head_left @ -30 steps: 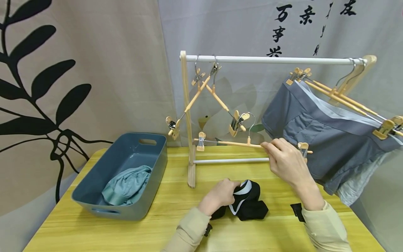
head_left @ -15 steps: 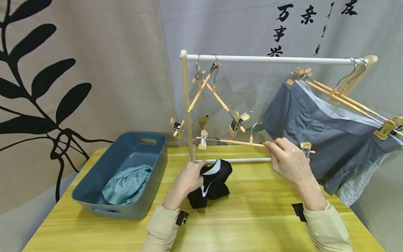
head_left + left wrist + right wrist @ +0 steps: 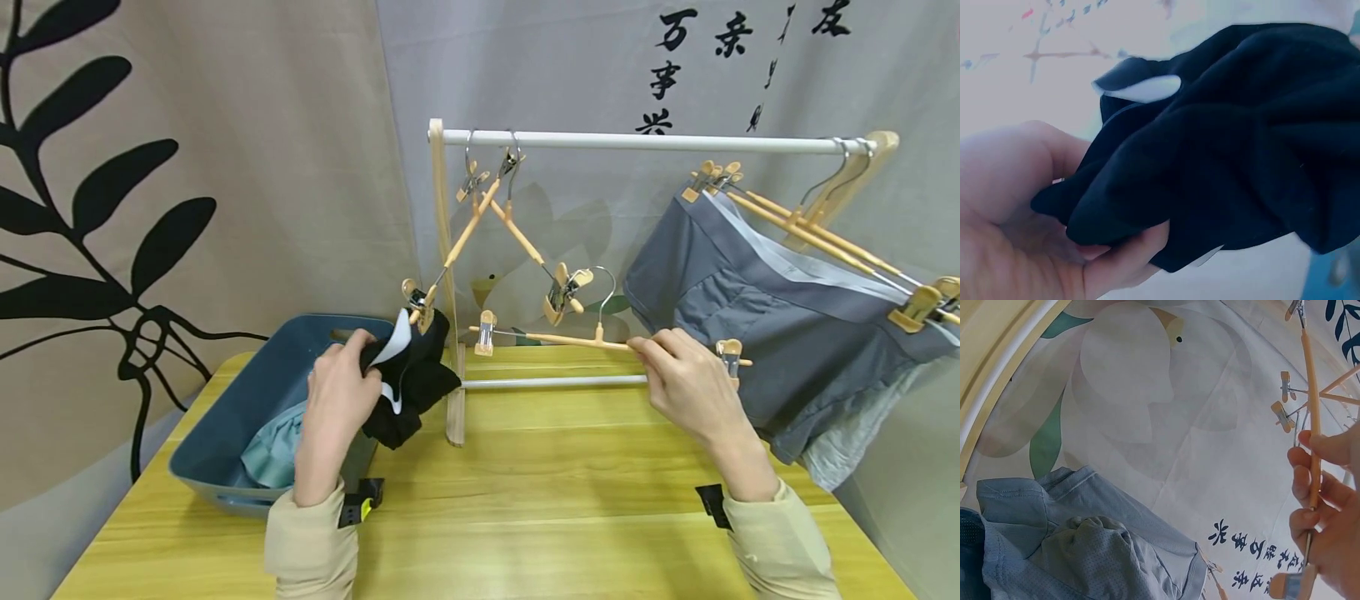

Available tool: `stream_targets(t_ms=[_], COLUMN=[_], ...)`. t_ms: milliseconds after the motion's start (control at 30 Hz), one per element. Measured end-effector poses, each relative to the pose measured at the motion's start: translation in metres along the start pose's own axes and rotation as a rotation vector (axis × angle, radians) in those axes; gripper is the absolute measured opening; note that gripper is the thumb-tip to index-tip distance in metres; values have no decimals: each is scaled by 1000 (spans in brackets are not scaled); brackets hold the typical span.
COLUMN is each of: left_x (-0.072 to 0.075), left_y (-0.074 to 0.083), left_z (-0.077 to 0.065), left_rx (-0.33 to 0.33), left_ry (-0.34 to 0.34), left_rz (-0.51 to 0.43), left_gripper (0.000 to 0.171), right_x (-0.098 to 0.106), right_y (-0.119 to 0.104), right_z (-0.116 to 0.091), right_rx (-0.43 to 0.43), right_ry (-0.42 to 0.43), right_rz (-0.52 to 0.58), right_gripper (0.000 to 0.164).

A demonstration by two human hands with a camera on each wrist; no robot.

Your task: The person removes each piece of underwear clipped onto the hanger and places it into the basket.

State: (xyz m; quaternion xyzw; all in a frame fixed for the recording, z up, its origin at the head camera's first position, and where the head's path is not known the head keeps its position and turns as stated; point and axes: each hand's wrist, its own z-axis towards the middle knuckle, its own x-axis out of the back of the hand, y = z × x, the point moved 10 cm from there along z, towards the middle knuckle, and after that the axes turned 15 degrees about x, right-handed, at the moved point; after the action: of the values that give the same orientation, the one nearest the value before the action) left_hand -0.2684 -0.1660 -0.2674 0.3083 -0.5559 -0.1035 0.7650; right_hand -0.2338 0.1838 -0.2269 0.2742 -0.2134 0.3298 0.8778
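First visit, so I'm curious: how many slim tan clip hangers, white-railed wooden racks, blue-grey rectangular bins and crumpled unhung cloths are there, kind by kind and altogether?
Slim tan clip hangers: 5
White-railed wooden rack: 1
Blue-grey rectangular bin: 1
Crumpled unhung cloths (black cloth with pale trim, teal cloth): 2
Total: 9

Yellow wood-grain table (image 3: pixel 570 517) beneath a blue-grey bin (image 3: pixel 232 433) and clothes rack (image 3: pixel 660 143).

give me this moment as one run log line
left hand: holds black garment | right hand: holds clip hanger | basket: teal cloth inside | rack: grey garment hung
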Motion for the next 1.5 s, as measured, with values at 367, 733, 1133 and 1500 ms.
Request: stream_targets(t_ms=[367,733,1133,1500], left_x=[70,66,30,5], left_y=[-62,-87,-97,-83], left_z=[5,10,20,22], left_rx=[256,321,364,345], left_ry=[278,300,68,-6], left_rz=[-135,-99,27,57], left_gripper=[35,31,38,34], right_x=[1,4,14,19], right_y=[0,6,11,17], right_z=[0,-2,-2,0], right_rx=[2,-14,-32,-55], right_ry=[5,-31,-4,-28], right_rz=[-1,-22,-40,-56], right_gripper=[16,13,16,14])
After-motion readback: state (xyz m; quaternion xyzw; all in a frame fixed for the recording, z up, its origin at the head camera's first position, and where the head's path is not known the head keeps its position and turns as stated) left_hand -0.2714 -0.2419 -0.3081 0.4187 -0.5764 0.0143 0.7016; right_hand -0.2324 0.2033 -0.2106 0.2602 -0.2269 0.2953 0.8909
